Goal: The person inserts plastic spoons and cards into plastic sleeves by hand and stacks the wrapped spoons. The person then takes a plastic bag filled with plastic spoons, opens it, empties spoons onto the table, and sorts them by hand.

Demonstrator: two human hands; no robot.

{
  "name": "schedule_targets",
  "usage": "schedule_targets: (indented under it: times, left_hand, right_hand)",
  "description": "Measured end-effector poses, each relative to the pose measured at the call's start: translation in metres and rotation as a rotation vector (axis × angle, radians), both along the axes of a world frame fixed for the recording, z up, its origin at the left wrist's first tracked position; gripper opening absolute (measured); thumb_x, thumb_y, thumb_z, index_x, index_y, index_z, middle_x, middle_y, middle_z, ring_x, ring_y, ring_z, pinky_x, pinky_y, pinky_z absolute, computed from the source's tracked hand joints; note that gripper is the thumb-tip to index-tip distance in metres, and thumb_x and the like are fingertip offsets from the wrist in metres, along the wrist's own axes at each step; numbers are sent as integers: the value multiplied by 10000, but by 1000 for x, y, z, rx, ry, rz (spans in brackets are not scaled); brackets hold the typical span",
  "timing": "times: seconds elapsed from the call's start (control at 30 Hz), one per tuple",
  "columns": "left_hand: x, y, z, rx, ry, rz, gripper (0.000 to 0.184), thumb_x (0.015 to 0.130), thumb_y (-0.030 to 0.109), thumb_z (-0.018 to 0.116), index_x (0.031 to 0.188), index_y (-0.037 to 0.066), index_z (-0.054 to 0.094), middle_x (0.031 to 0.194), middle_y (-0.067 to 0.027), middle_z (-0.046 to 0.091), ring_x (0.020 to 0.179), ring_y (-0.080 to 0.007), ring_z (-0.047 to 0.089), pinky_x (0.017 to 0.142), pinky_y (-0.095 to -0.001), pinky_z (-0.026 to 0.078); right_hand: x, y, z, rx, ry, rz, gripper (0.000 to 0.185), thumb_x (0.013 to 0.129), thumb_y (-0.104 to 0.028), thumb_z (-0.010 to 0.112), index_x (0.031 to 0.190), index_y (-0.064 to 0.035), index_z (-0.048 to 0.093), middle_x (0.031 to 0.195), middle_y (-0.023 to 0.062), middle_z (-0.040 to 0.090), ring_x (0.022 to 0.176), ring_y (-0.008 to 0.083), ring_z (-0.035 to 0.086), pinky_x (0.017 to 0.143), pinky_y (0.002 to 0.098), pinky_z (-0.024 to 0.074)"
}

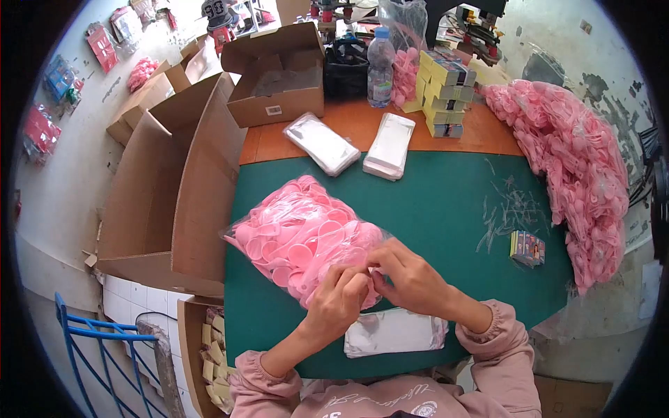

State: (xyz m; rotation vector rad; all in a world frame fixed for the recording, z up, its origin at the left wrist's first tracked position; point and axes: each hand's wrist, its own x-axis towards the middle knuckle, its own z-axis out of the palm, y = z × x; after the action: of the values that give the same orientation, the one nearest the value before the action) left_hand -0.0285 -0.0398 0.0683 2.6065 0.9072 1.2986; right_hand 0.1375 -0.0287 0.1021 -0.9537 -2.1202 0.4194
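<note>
Both hands meet at the near right end of a clear bag [296, 240] packed with pink, round-ended pieces, which lies on its side near the middle of the green-topped table [446, 209], right in front of the person. The left hand [339, 299] has its thumb and curled fingers drawn together at that end; the right hand [412, 275] comes in from the other side, thumb and forefinger pressed together, so each seems to pinch the thin film, though the fold between the tips is too small to make out. Lying flat, the bulging bag probably carries its own weight on the table, which would leave both hands free for fine work at the edge. A white stack [396, 333] lies close to the person, just below the wrists, perhaps for easy reach, while two more white stacks [323, 143] sit beyond the bag, clear of the forearms. A large heap of pink pieces [571, 174] runs along the right edge, and a small card stack [527, 249] rests just beside it. At the left, an open carton [153, 188] stands against the table's side, its mouth facing up, likely within arm's reach.
</note>
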Motion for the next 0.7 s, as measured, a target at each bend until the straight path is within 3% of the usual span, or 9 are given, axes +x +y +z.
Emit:
schedule_targets:
  times: [0.1,0.27,0.37,0.43,0.57,0.63,0.7]
  left_hand:
    - [0,1,-2,-26,-55,-8,375,668,-80,634,944,23,401,902,-139,585,784,-297,550,641,-352,474]
    - [-3,2,-3,58,65,-42,332,670,-52,578,927,-12,373,920,-164,554,801,-289,557,669,-337,489]
    - [-3,2,-6,116,65,-37,286,676,-36,571,893,-9,387,920,-166,554,804,-292,560,675,-334,494]
    - [-2,4,-9,158,45,-37,270,676,-28,568,881,-9,393,920,-166,553,804,-293,560,678,-333,495]
    - [-5,4,-12,110,32,-75,288,682,-24,581,902,-3,396,918,-161,552,799,-298,558,677,-335,494]
    - [-4,3,-12,89,34,-81,298,681,-24,589,909,0,398,913,-156,551,794,-298,555,679,-341,490]
    - [-1,2,-8,20,-12,-89,323,671,-28,608,923,13,411,893,-142,546,780,-290,546,659,-349,472]
  right_hand:
    - [2,5,6,53,-75,97,266,707,3,621,937,14,488,838,129,526,744,284,555,637,334,473]
    - [4,6,9,3,-170,131,265,736,-22,602,962,27,471,848,147,524,748,313,550,661,360,465]
    - [1,3,6,-118,-195,139,266,750,-34,583,974,38,457,837,175,515,749,337,539,681,380,456]
    - [-3,-3,8,-242,-98,29,212,719,-29,549,895,36,450,839,203,505,789,369,513,719,402,432]
    - [-2,-8,1,-208,-100,-57,219,722,-50,556,881,39,434,812,203,488,773,373,502,715,408,425]
    - [-1,-10,-1,-288,-8,-105,216,728,-36,574,849,22,405,778,175,480,686,324,507,620,370,423]
    - [1,-12,0,-372,37,-113,209,720,-21,565,845,17,402,765,159,469,669,297,494,611,359,418]
